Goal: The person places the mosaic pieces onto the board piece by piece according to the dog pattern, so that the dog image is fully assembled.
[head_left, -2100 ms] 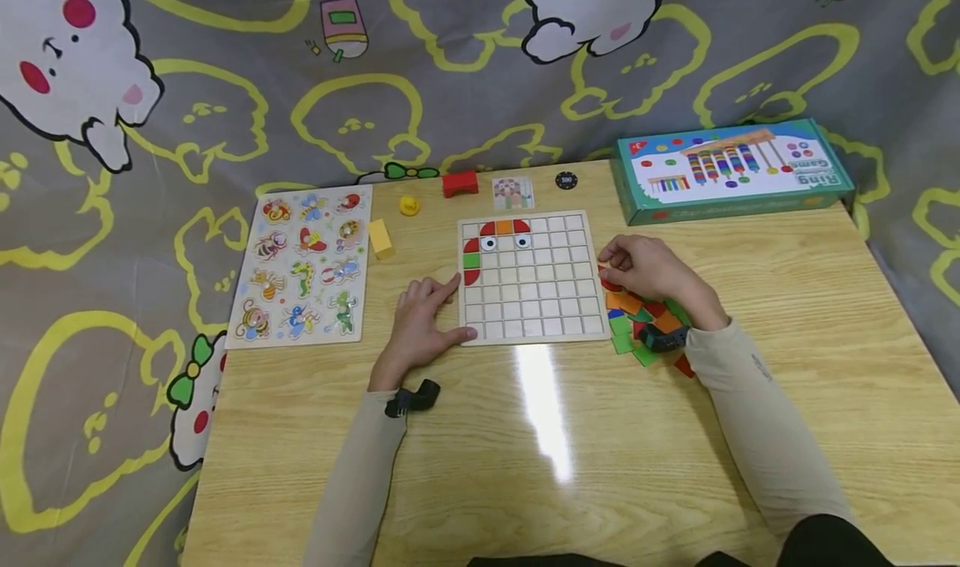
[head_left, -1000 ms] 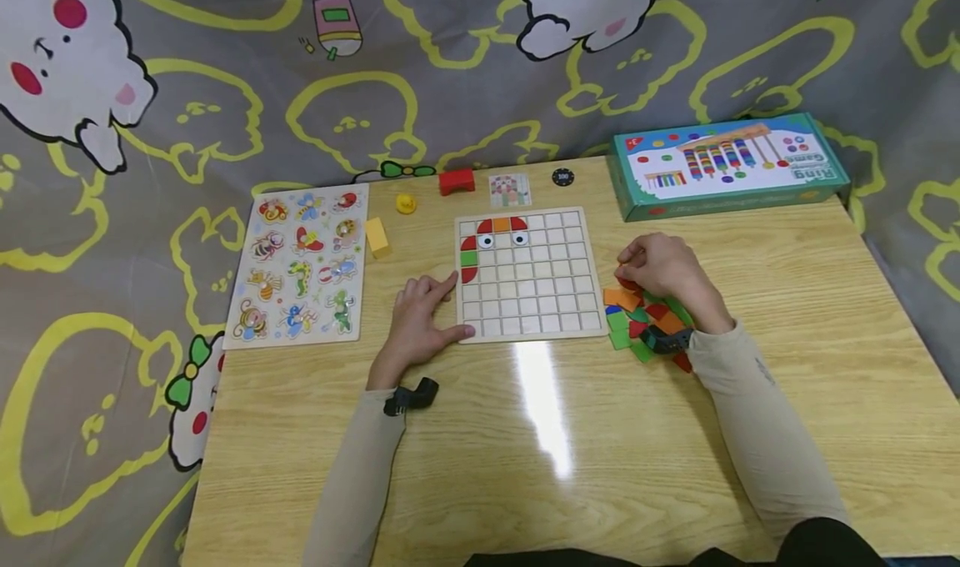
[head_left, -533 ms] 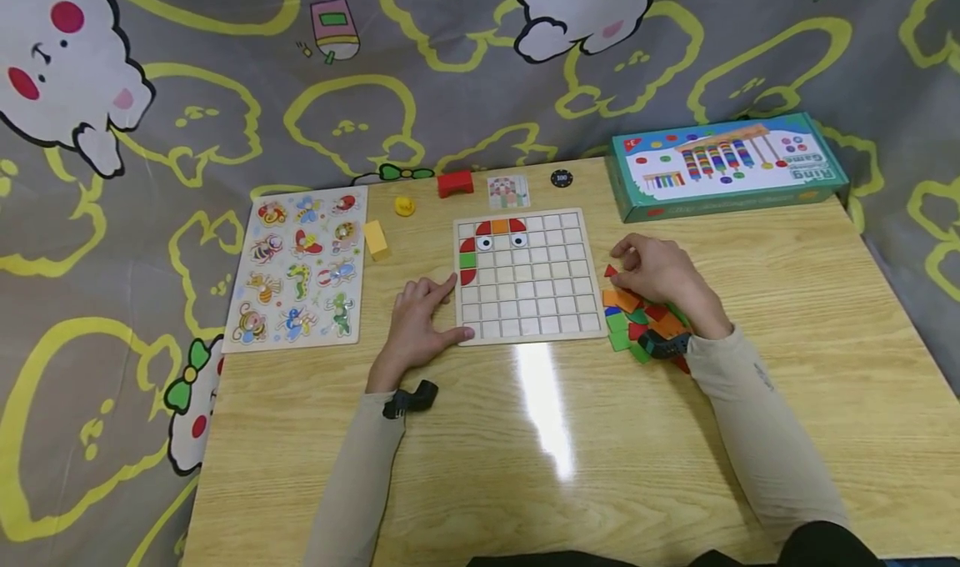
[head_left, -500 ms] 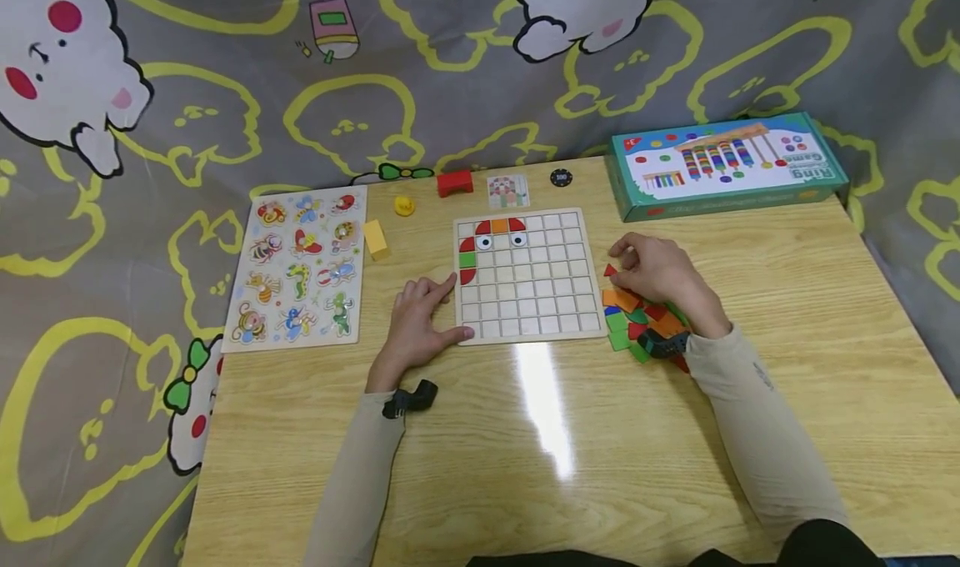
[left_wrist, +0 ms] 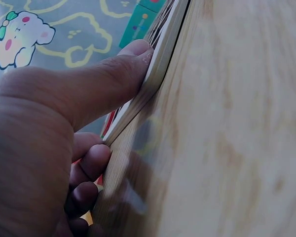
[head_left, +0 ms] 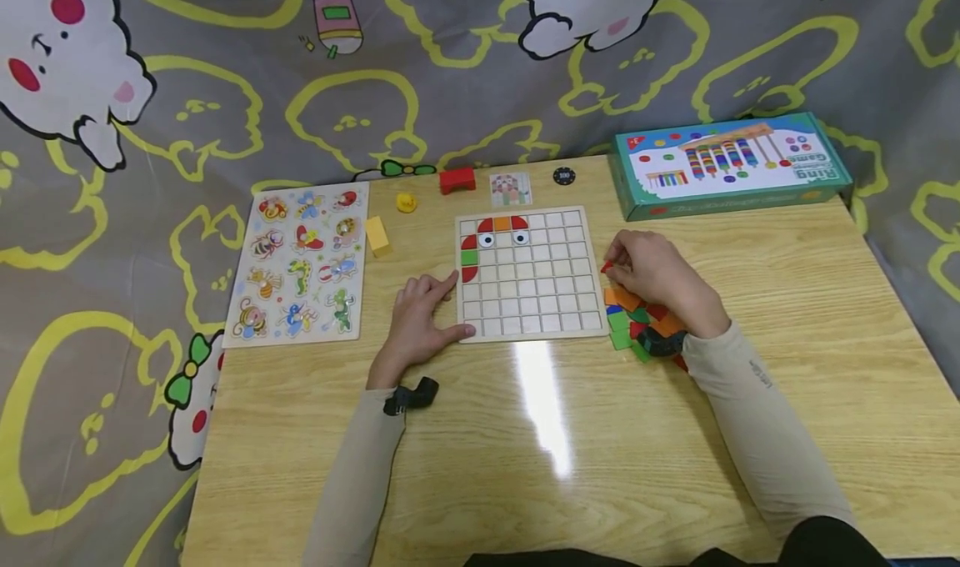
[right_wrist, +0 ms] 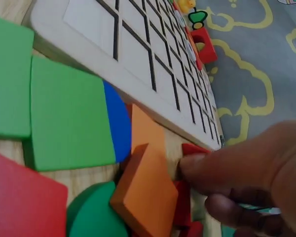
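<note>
A wooden grid board (head_left: 532, 288) lies in front of me. Red, orange and green tiles and two round eye tiles (head_left: 520, 238) sit in its upper left cells. My left hand (head_left: 420, 321) touches its left side, the thumb (left_wrist: 123, 74) at the near corner and the index finger further up the edge. At the board's right side, my right hand (head_left: 656, 275) pinches a small red tile (head_left: 606, 267) between thumb and index finger. Beneath that hand lies a loose pile of coloured tiles (head_left: 619, 320), partly hidden; an orange tile (right_wrist: 148, 190) shows in the right wrist view.
An insect puzzle board (head_left: 300, 267) lies at the left, beside a yellow block (head_left: 378, 236). Behind the grid board are a yellow duck (head_left: 406, 203), a red block (head_left: 457, 181), a picture card (head_left: 510, 188) and a black chip (head_left: 564, 176). A game box (head_left: 731, 167) stands back right.
My right hand shifted right over the pile, showed a red triangular tile at its fingertips, then came back slightly left with thumb and index finger together on it. My left hand has stayed put.
</note>
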